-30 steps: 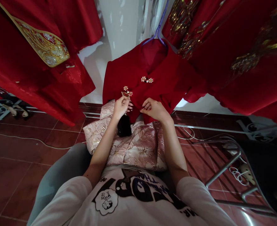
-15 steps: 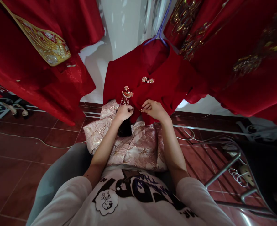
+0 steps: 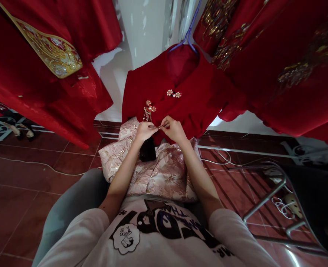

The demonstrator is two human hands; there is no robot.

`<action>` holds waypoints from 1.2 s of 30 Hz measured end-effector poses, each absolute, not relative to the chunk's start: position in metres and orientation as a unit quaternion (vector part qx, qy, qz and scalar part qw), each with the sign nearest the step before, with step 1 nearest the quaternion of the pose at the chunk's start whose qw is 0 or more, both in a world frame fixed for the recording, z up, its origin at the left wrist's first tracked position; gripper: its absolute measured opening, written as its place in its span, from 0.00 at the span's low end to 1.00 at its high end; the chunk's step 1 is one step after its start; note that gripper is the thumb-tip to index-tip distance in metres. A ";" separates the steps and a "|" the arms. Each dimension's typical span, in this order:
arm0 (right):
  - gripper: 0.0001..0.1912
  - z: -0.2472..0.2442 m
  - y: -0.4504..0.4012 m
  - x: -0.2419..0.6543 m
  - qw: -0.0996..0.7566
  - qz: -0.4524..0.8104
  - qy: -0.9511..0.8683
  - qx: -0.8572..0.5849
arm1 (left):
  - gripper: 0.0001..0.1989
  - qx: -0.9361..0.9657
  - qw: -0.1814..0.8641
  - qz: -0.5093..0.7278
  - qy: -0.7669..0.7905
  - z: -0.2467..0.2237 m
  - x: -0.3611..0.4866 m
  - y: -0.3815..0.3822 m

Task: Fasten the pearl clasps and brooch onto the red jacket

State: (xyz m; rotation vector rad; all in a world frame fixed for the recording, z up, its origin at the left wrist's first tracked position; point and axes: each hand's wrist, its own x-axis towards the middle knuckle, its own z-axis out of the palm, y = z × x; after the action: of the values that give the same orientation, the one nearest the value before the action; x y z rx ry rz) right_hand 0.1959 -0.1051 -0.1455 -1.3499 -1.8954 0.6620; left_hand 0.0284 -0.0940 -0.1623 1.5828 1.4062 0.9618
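A red jacket [image 3: 200,85] hangs before me on a purple hanger [image 3: 188,35], its lower front over my lap. At its lower front opening, my left hand [image 3: 146,130] and my right hand [image 3: 173,129] meet, fingers pinched together. Between the fingertips is a small beaded clasp [image 3: 159,127], mostly hidden by them. Just above my left hand sits a beaded flower ornament [image 3: 149,109] with dangling strands. Higher up, a fastened pair of pearl flowers [image 3: 174,94] joins the front.
Pink brocade fabric [image 3: 164,170] covers my lap, with a black object [image 3: 147,150] lying on it. Red embroidered garments [image 3: 55,55] hang at both sides. A metal-framed chair [image 3: 286,207] stands at the right, and a white cable [image 3: 49,168] crosses the tiled floor.
My right hand has moved left with the beaded clasp, and its fingertips now meet those of my left hand. The jacket's right front edge has been drawn leftward.
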 end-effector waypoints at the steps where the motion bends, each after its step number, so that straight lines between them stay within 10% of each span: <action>1: 0.08 -0.147 -0.105 0.196 0.352 0.248 -0.734 -0.525 | 0.02 0.624 0.398 0.384 0.553 -0.163 0.029 -0.094; 36: 0.07 -0.156 -0.103 0.189 0.342 0.200 -0.742 -0.540 | 0.06 0.755 0.228 0.290 0.542 -0.168 0.019 -0.091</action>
State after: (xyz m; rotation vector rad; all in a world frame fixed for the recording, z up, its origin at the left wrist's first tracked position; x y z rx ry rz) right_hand 0.1891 -0.1028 -0.1564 -1.4048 -1.9295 0.5202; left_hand 0.0187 -0.0911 -0.1677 2.0803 1.4923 0.7988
